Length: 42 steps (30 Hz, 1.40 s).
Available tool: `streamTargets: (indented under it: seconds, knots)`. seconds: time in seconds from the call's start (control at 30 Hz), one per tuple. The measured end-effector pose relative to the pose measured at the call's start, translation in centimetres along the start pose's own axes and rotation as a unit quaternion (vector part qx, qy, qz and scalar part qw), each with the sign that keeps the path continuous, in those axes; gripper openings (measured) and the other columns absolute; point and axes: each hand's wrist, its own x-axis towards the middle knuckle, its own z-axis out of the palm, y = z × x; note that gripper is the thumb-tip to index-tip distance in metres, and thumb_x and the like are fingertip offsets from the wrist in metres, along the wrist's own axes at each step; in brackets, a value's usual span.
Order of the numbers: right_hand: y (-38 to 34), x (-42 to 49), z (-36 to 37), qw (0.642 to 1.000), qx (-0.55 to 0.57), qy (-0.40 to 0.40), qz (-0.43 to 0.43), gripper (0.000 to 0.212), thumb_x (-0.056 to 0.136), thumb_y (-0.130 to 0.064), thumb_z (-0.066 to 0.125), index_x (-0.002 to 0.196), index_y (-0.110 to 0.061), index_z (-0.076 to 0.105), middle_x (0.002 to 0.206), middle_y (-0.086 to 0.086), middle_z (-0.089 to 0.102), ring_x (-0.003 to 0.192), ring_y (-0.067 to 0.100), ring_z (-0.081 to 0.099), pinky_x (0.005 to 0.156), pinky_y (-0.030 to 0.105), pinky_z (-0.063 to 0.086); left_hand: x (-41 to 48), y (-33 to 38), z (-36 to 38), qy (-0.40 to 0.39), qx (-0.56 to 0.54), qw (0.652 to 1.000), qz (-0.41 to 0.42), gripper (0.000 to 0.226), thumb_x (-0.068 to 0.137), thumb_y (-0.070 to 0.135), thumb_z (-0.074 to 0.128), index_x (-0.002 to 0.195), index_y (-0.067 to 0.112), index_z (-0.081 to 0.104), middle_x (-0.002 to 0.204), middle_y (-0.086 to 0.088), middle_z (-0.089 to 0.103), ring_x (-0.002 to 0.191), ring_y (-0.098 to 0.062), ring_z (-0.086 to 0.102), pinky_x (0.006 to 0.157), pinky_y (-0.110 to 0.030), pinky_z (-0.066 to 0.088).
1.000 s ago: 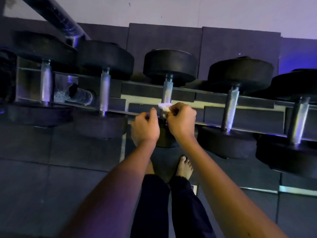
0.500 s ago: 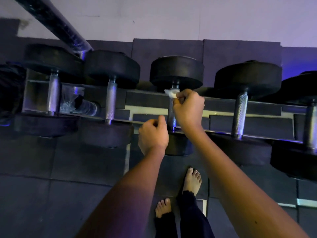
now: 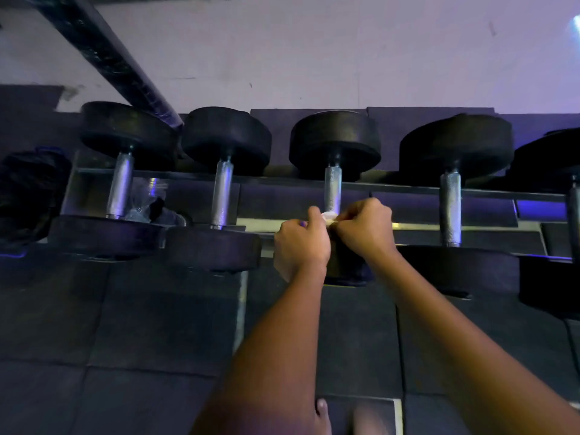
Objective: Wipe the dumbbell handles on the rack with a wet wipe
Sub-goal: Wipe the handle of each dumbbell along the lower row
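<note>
Head view, looking down at the rack (image 3: 414,186). The dumbbell being worked on (image 3: 334,142) is lying across the two rails, its long axis running straight away from the person: one black head is pointing at the wall (image 3: 314,58), beyond the hands, and the other is sitting under the wrists, mostly hidden. Its knurled metal handle (image 3: 332,189) is showing bare from the far head down to the knuckles.

The wet wipe (image 3: 329,216), a small white wad, is sitting on the near end of that handle, between the two hands. The right hand (image 3: 365,229) is curling its fingers in and pinching the wipe against the handle. The left hand (image 3: 299,243) is making a loose fist with its thumb standing against the wipe; whether it is gripping the wipe, the rail or nothing cannot be told.

Left of the left hand, a neighbouring dumbbell (image 3: 221,196) is lying parallel, and another (image 3: 450,208) is lying likewise right of the right hand. A dark slanting bar (image 3: 103,54) is crossing the upper left. Dark floor mats (image 3: 125,324) are lying beneath the forearms.
</note>
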Motion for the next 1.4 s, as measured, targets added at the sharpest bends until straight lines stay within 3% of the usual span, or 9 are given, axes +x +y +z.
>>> streamTargets:
  seconds: [0.2,0.37,0.53,0.67,0.77,0.93,1.03,1.17,1.4]
  knots:
    - [-2.7,2.1,-1.1,0.989,-0.011,0.072,-0.126,0.017,0.082,-0.003,0.060,0.086,-0.004,0.076,0.084,0.010,0.071,0.090,0.029,0.067,0.065,0.022,0.040,-0.4,0.0,-0.3,0.010,-0.004,1.000,0.020,0.048,0.087,0.052,0.040,0.073,0.014,0.066,0.080,-0.004,0.058,0.076,-0.028,0.053,0.064,-0.033,0.039]
    - [-3.3,4.0,-1.4,0.991,0.035,0.075,-0.109,0.016,0.086,-0.017,0.067,0.086,-0.004,0.075,0.082,0.010,0.065,0.092,0.031,0.066,0.077,0.032,0.051,-0.6,0.1,-0.4,0.011,-0.006,1.000,0.021,0.049,0.088,0.051,0.040,0.073,0.013,0.066,0.077,-0.003,0.058,0.070,-0.024,0.053,0.060,-0.031,0.036]
    - [-0.5,1.5,-0.6,0.999,0.005,0.006,-0.052,0.034,0.074,-0.039,0.080,0.082,-0.006,0.073,0.080,0.008,0.066,0.078,0.019,0.062,0.065,0.025,0.043,-0.7,0.2,-0.5,0.013,0.005,1.000,0.015,0.047,0.088,0.052,0.042,0.077,0.014,0.066,0.077,-0.001,0.055,0.069,-0.023,0.048,0.059,-0.030,0.034]
    - [1.0,0.7,-0.4,0.999,0.008,-0.026,-0.022,0.015,0.073,-0.023,0.081,0.073,-0.012,0.071,0.082,0.007,0.068,0.082,0.020,0.065,0.069,0.031,0.052,-0.6,0.3,-0.4,0.013,0.001,1.000,0.009,0.046,0.088,0.051,0.042,0.085,0.014,0.068,0.076,0.001,0.053,0.058,-0.014,0.041,0.050,-0.026,0.027]
    - [0.1,2.2,-0.2,0.998,0.037,0.015,-0.047,0.016,0.076,-0.029,0.080,0.071,-0.015,0.073,0.077,0.006,0.069,0.079,0.017,0.066,0.068,0.028,0.051,-0.8,0.4,-0.5,0.011,0.001,1.000,0.015,0.047,0.090,0.051,0.042,0.082,0.012,0.067,0.073,0.001,0.054,0.058,-0.015,0.043,0.051,-0.026,0.028]
    - [-1.8,4.9,-0.1,0.996,0.045,0.064,-0.051,0.003,0.081,-0.010,0.071,0.082,-0.012,0.073,0.088,0.006,0.068,0.086,0.021,0.066,0.077,0.031,0.056,-1.1,0.3,-0.6,0.005,-0.003,1.000,0.015,0.047,0.093,0.048,0.043,0.082,0.009,0.067,0.064,0.004,0.050,0.055,-0.010,0.043,0.047,-0.025,0.025]
    - [-0.9,3.6,-0.1,0.996,0.062,0.046,-0.054,0.003,0.082,-0.016,0.074,0.080,-0.014,0.072,0.085,0.003,0.069,0.081,0.015,0.065,0.073,0.026,0.054,-1.2,0.4,-0.6,0.002,-0.003,1.000,0.012,0.047,0.094,0.048,0.042,0.083,0.009,0.068,0.064,0.004,0.051,0.054,-0.010,0.042,0.047,-0.024,0.025]
    - [0.9,1.1,0.1,0.999,0.051,0.012,-0.013,0.023,0.073,-0.021,0.081,0.059,-0.024,0.062,0.074,0.003,0.067,0.076,0.018,0.066,0.076,0.040,0.058,-1.2,0.6,-0.8,0.002,0.004,1.000,0.009,0.046,0.093,0.049,0.043,0.085,0.011,0.068,0.063,0.006,0.047,0.053,-0.009,0.039,0.047,-0.024,0.024]
    - [-0.1,1.6,-0.3,0.993,0.109,0.027,-0.033,0.022,0.076,-0.035,0.078,0.062,-0.022,0.066,0.070,0.000,0.069,0.071,0.016,0.068,0.071,0.036,0.059,-1.2,0.6,-0.8,0.002,-0.008,1.000,0.006,0.046,0.092,0.049,0.044,0.081,0.011,0.069,0.062,0.006,0.048,0.053,-0.008,0.040,0.047,-0.025,0.025]
